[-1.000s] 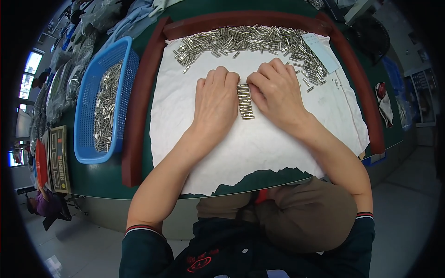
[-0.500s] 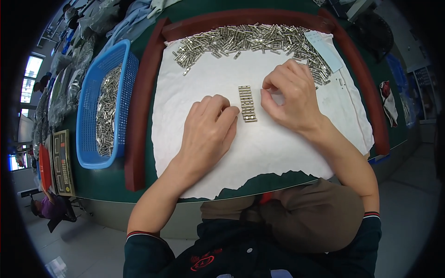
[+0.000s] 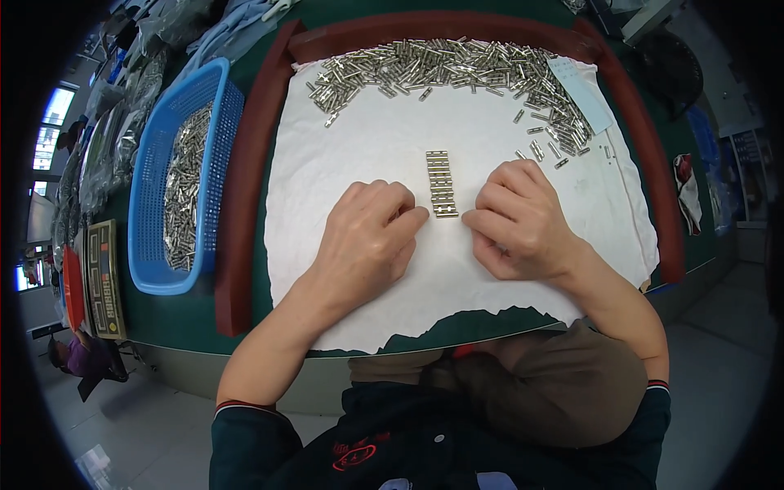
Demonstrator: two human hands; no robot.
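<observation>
A short column of small silver metal pieces [image 3: 440, 183] lies lined up on the white cloth [image 3: 367, 155]. My left hand [image 3: 369, 237] rests on the cloth with its fingertips touching the near left end of the column. My right hand [image 3: 516, 220] lies just right of the column's near end, fingers curled, fingertips close to the lowest piece. Whether either hand pinches a piece is hidden by the fingers. A long heap of loose silver pieces [image 3: 445, 65] runs along the far edge of the cloth.
A blue plastic basket [image 3: 155, 163] holding several more silver pieces stands at the left. A dark red raised rim [image 3: 245, 204] frames the cloth on the green table. A pale blue card [image 3: 581, 94] lies at the far right. Bagged goods are stacked at the far left.
Both hands have come back toward me to the near end of the column. The left hand slid right, the right hand dropped from the far heap. The column now lies uncovered.
</observation>
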